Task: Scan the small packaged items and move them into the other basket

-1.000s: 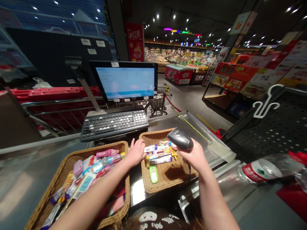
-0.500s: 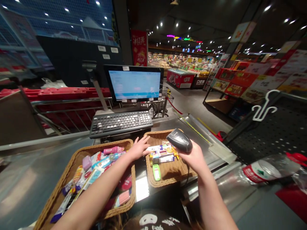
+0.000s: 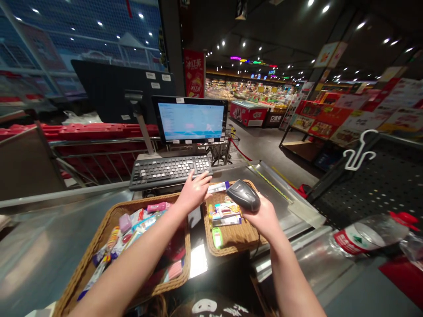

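My left hand (image 3: 194, 192) pinches one end of a slim white-and-blue packet (image 3: 218, 187) above the rear edge of the smaller wicker basket (image 3: 238, 237). Its fingers reach over the keyboard's near right corner. In my right hand (image 3: 264, 216) is a dark grey barcode scanner (image 3: 243, 196), its head turned left toward the packet. Several small packets (image 3: 226, 213) and a bright green item (image 3: 217, 237) lie in the smaller basket. Under my left forearm stands a larger wicker basket (image 3: 188, 246) filled with mixed small goods, partly hidden by the arm.
Behind the baskets are a keyboard (image 3: 165, 171) and a lit monitor (image 3: 191, 121). A metal counter (image 3: 29, 237) extends left. On the right lies a large clear bottle with a red cap (image 3: 366, 235), near a white hanger (image 3: 358, 152) on a black perforated panel.
My left hand has risen from the smaller basket with the slim packet, moving toward the keyboard. The scanner has shifted slightly left and down, still in my right hand. The view has tilted slightly.
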Action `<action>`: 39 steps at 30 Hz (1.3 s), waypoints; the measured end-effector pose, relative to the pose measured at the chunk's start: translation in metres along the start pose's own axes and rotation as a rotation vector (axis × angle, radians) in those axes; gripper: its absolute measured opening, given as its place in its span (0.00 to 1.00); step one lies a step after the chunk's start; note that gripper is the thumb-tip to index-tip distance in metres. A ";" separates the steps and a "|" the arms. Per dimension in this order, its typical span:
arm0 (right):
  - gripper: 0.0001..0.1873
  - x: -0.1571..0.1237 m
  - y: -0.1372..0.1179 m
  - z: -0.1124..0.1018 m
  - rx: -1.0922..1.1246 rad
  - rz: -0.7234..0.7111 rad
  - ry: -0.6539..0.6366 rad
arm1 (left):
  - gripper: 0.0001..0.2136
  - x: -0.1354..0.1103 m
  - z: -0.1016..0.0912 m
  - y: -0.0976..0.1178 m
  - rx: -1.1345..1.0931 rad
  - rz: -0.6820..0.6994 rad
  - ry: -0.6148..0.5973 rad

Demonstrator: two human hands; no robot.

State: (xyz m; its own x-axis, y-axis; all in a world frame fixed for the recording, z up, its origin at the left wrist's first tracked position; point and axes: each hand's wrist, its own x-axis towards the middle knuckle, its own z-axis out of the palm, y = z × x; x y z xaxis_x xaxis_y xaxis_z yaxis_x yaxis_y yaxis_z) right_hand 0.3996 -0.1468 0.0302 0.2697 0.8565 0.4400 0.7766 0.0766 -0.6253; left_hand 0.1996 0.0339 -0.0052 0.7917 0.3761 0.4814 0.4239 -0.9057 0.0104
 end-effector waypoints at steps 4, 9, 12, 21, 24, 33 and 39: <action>0.09 0.007 -0.015 0.006 -0.012 -0.067 -0.007 | 0.04 0.003 -0.036 -0.010 0.064 -0.033 0.062; 0.10 0.011 -0.034 0.014 -0.011 -0.118 -0.060 | 0.03 -0.007 -0.065 -0.024 0.106 -0.087 0.122; 0.14 0.009 -0.043 0.020 0.003 -0.122 -0.102 | 0.04 -0.016 -0.076 -0.030 0.175 -0.100 0.133; 0.12 0.003 -0.064 0.033 0.010 -0.134 -0.192 | 0.03 -0.041 -0.095 -0.036 0.310 -0.119 0.129; 0.12 0.001 -0.069 0.034 0.009 -0.140 -0.207 | 0.04 -0.048 -0.098 -0.037 0.316 -0.122 0.131; 0.13 -0.007 -0.080 0.044 -0.005 -0.156 -0.219 | 0.05 -0.074 -0.102 -0.044 0.308 -0.180 0.125; 0.10 -0.008 -0.088 0.052 0.041 -0.206 -0.241 | 0.08 -0.102 -0.107 -0.052 0.305 -0.264 0.095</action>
State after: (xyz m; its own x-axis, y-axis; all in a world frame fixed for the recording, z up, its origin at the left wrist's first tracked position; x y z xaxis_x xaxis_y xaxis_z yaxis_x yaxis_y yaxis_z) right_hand 0.2996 -0.1338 0.0479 -0.0370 0.9167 0.3978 0.7758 0.2772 -0.5669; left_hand 0.0495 0.0216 0.0393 0.6004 0.5553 0.5756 0.7291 -0.6757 -0.1087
